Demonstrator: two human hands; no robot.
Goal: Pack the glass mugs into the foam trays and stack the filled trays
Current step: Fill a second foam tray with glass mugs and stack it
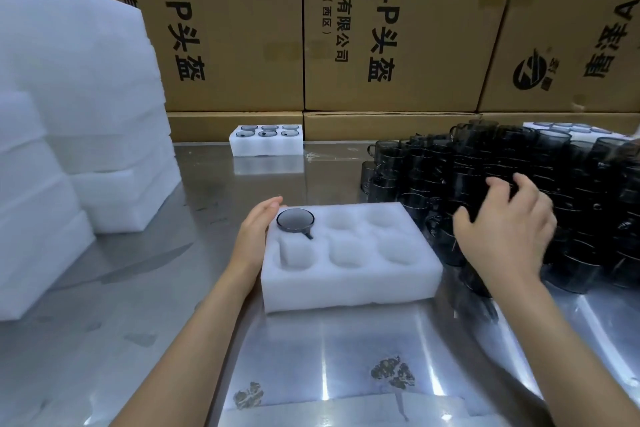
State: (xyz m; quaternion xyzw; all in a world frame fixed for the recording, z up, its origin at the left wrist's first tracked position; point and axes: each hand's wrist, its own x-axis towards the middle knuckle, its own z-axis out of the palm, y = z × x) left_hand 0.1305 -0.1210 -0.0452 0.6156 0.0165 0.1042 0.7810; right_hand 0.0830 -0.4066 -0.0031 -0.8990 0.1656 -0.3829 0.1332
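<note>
Left hand (258, 232) lies flat against the left side wall of the foam tray (349, 274), fingers straight and together, tips reaching the tray's far-left corner, forearm running in from bottom left; it presses the foam and grips nothing. Right hand (505, 225) is out over the pile of dark glass mugs (485, 163) at right, back of hand up, fingers spread and bent down onto the mugs; motion blur, so cannot tell whether it actually has one in its grip. Tray sits mid-table on the steel table (138, 305), six pockets in two rows of three. One mug (295, 221) is seated in the far-left pocket, rim up, handle pointing toward the camera and slightly right; the other five pockets hold no mug. A filled tray (266, 140) with six mugs stands at the back of the table against the cartons. Another tray (575, 130) shows behind the mug pile, partly hidden, dark rims visible in it. A stack of white foam blocks (69, 114) fills the left side. Cardboard cartons (381, 28) wall off the back, print turned sideways: readable bits are ".0-P头盔" on two cartons, "科技有限公司", "济开发区 (西区)"; a round black logo on the right carton, its text too cut off to read.
</note>
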